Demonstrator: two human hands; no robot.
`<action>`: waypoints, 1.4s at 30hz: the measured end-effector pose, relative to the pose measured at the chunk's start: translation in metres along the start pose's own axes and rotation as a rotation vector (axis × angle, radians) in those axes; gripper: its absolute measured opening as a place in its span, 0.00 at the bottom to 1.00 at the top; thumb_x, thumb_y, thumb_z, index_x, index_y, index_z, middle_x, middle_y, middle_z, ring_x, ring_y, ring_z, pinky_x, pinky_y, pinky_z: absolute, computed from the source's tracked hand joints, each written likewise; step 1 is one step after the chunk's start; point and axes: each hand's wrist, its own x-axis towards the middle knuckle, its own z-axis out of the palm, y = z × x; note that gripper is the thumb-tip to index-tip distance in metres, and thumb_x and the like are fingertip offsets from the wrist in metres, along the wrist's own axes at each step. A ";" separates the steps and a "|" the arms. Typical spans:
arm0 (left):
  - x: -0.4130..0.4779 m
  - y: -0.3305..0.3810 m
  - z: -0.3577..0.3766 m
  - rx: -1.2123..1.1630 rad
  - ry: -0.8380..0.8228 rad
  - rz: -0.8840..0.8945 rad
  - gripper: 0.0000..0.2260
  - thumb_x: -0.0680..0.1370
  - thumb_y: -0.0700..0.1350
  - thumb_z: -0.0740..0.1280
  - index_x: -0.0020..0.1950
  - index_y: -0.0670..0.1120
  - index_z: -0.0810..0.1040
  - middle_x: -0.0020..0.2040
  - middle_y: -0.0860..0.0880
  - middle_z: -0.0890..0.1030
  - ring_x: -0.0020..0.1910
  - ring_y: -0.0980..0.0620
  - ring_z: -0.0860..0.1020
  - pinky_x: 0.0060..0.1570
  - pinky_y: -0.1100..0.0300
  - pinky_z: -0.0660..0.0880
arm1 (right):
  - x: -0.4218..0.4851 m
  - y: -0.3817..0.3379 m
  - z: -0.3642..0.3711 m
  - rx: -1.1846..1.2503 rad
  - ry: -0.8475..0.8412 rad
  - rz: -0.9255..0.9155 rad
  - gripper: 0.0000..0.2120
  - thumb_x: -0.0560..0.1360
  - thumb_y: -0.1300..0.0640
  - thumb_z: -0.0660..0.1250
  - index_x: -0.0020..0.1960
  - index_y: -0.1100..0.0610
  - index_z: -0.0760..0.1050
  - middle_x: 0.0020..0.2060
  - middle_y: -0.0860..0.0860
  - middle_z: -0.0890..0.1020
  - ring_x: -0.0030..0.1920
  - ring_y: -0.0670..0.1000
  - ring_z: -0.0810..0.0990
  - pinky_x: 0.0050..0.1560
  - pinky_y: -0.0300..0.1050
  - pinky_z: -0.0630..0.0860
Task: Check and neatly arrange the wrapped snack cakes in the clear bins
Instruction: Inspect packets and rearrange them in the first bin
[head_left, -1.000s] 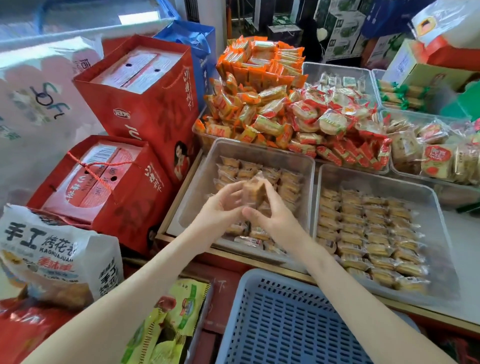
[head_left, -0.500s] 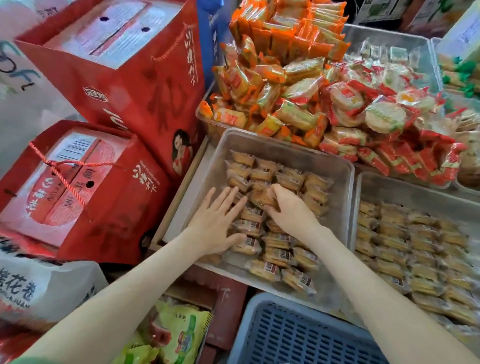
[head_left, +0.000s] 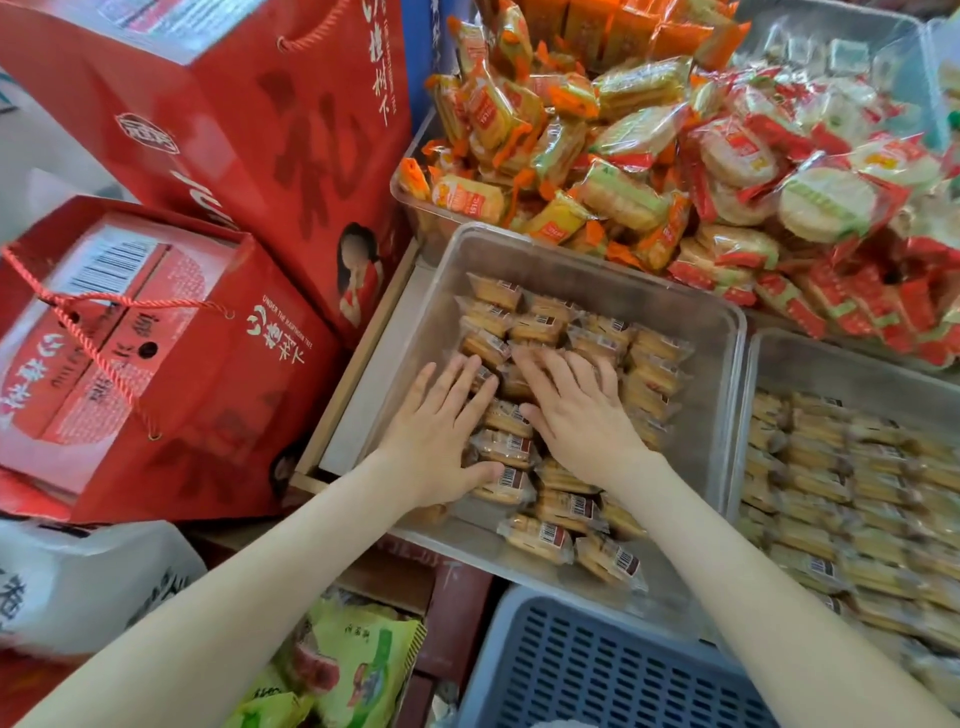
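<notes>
A clear bin (head_left: 597, 260) in the middle holds rows of wrapped snack cakes (head_left: 550, 535) with barcode labels. My left hand (head_left: 441, 436) lies flat on the cakes at the left of the pile, fingers straight, thumb against a packet. My right hand (head_left: 576, 410) rests palm down on the cakes beside it, fingers spread toward the bin's far side. Neither hand holds a packet. A second clear bin (head_left: 810, 358) to the right is filled with neat rows of the same cakes (head_left: 857, 499).
Behind the bins sits a heap of orange and red wrapped crackers (head_left: 649, 156). Red gift boxes (head_left: 156, 353) stand at the left. A blue slotted basket (head_left: 597, 670) is in front, with green snack bags (head_left: 337, 670) and a white bag (head_left: 88, 582) at lower left.
A second ago both hands held one cake up over the bin. It went down into the pile, and both hands now lie flat on the cakes. The camera moved closer.
</notes>
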 end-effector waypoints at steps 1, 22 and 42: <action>0.000 0.000 -0.001 -0.002 -0.006 0.003 0.43 0.65 0.72 0.30 0.73 0.47 0.27 0.75 0.44 0.29 0.72 0.47 0.26 0.70 0.48 0.27 | -0.003 0.001 0.002 0.001 0.005 -0.043 0.27 0.79 0.47 0.51 0.75 0.56 0.63 0.68 0.54 0.71 0.67 0.56 0.66 0.69 0.56 0.53; -0.021 0.013 -0.037 -0.496 0.077 -0.126 0.48 0.73 0.71 0.58 0.80 0.44 0.40 0.80 0.46 0.42 0.79 0.49 0.40 0.76 0.47 0.38 | -0.045 -0.021 -0.059 0.185 0.287 -0.191 0.28 0.63 0.74 0.74 0.62 0.67 0.75 0.50 0.60 0.82 0.49 0.58 0.82 0.50 0.49 0.80; -0.180 0.113 -0.115 -1.494 0.175 0.073 0.04 0.79 0.36 0.65 0.45 0.42 0.74 0.34 0.52 0.81 0.37 0.52 0.79 0.47 0.55 0.79 | -0.233 -0.068 -0.166 1.773 0.410 0.617 0.09 0.76 0.70 0.65 0.51 0.58 0.75 0.43 0.51 0.84 0.47 0.49 0.83 0.43 0.40 0.78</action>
